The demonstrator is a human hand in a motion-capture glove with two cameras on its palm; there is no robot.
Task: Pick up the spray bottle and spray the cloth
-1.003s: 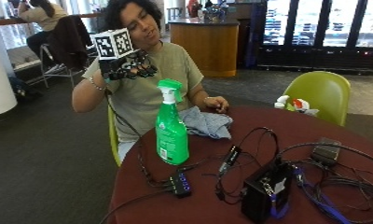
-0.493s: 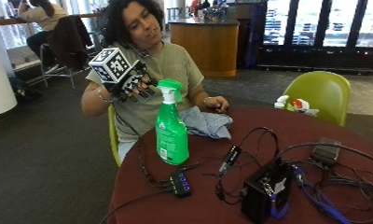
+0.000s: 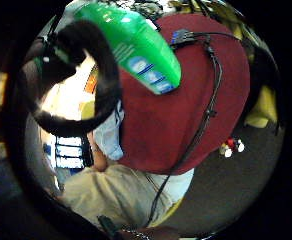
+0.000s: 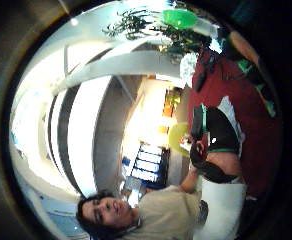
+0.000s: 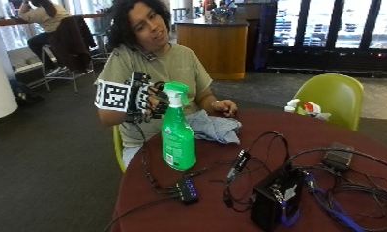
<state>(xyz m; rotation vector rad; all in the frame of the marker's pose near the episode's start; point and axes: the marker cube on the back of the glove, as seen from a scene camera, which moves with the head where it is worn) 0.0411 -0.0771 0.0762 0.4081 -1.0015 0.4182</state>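
Nearest the camera, a black box is sitting on the round dark red desk in a tangle of cables, with a small hub showing blue lights lying just in front of the bottle. The green spray bottle is standing upright on the desk near its edge, white trigger head on top. The gloved right hand is hanging right at that spray head, fingers curled toward it; honestly I can't tell if the grip is actually touching or closing round the neck, it's too tight from this angle. In the little finger side palm view the bottle's green body is filling a big chunk of the picture, so the palm is close to it. Just behind the bottle, the blue-grey cloth is lying bunched up on the desk, and the person's bare left hand is resting at its far edge. The person is sitting behind the desk in a tan shirt. Further back on the other side, a lime green chair is standing by the desk, with a small white and red object in front of it.
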